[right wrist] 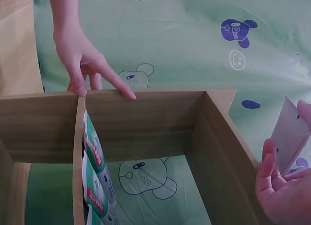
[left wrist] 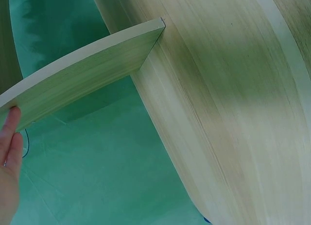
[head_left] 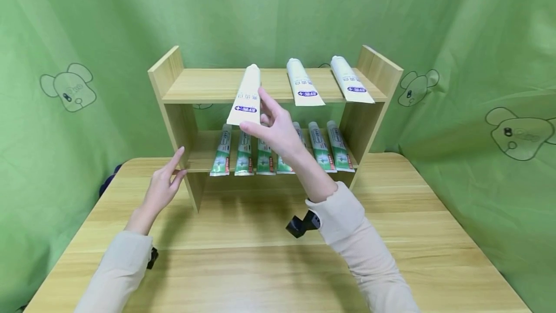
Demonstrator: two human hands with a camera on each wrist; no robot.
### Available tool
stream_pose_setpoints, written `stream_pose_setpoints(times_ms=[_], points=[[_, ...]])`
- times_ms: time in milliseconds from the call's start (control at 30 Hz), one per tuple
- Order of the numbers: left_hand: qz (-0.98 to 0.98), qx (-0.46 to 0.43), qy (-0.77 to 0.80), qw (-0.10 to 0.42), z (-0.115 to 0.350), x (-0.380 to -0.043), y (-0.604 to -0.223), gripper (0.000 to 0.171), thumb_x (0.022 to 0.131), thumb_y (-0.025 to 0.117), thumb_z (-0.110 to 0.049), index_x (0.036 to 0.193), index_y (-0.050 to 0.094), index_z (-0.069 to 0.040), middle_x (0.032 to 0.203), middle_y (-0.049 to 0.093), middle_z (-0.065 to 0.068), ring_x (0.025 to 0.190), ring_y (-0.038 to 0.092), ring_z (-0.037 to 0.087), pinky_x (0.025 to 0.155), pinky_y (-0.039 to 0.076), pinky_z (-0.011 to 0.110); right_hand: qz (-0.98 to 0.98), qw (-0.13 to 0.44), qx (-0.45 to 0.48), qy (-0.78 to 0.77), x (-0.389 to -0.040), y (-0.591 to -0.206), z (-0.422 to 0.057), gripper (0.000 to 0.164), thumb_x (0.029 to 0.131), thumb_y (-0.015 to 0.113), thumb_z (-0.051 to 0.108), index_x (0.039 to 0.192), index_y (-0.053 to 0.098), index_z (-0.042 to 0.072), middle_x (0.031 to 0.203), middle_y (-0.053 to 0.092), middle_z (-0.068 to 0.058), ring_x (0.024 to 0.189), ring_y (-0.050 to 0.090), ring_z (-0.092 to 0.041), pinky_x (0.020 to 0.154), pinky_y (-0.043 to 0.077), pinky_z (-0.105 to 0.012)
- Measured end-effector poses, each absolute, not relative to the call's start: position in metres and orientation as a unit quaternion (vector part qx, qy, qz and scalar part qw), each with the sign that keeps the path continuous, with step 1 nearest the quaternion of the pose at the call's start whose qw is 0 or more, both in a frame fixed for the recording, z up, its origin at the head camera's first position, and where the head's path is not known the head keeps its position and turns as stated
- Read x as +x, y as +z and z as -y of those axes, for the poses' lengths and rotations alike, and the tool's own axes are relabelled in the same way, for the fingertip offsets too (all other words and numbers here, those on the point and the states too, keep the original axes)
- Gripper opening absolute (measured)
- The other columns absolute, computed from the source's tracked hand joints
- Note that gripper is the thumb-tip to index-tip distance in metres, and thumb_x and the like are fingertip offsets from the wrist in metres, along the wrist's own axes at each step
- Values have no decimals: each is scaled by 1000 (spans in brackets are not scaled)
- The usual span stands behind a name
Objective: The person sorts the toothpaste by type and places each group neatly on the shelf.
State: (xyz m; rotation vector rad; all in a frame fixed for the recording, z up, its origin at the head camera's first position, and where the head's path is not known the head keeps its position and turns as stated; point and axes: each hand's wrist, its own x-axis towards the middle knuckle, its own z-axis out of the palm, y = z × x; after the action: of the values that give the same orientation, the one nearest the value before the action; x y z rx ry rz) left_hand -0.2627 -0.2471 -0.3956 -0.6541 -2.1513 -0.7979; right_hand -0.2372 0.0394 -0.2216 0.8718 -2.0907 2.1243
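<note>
My right hand (head_left: 282, 134) pinches a white toothpaste tube (head_left: 245, 96) between thumb and fingers, in front of the top shelf's left half, cap end pointing away. In the right wrist view this tube (right wrist: 287, 132) shows at the right edge, beyond the top board. My left hand (head_left: 160, 186) rests its fingertips on the left side panel (right wrist: 146, 96) of the small wooden shelf, index finger extended. Two more white toothpaste tubes (head_left: 304, 81) lie on the top board (head_left: 208, 83), to the right of the held one. The left wrist view shows only part of the left hand (left wrist: 8, 176).
Several green-and-white toothpaste tubes (head_left: 221, 151) lie side by side on the lower board (head_left: 200, 161), crimped ends at its front edge. The shelf stands on a wooden table (head_left: 243, 264). A green curtain (head_left: 278, 13) with bear drawings hangs behind and at both sides.
</note>
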Motion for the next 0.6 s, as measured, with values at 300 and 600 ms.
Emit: stream_pose_setpoints(times_ms=[300, 600], points=[[841, -254, -310, 364, 248, -263, -393, 73, 78, 64, 8, 141, 34, -15, 107, 59, 31, 72, 64, 39, 67, 53, 50, 681, 57, 256, 684, -244, -222, -38, 70, 81, 64, 4, 142, 30, 7, 98, 55, -4, 69, 48, -9, 57, 39, -15], [839, -257, -312, 364, 247, -263, -394, 70, 78, 64, 7, 139, 36, -10, 112, 56, 31, 72, 64, 40, 65, 54, 49, 692, 97, 235, 676, -252, -225, -30, 65, 81, 66, 6, 139, 36, 5, 89, 60, -7, 66, 50, -10, 58, 42, -16]])
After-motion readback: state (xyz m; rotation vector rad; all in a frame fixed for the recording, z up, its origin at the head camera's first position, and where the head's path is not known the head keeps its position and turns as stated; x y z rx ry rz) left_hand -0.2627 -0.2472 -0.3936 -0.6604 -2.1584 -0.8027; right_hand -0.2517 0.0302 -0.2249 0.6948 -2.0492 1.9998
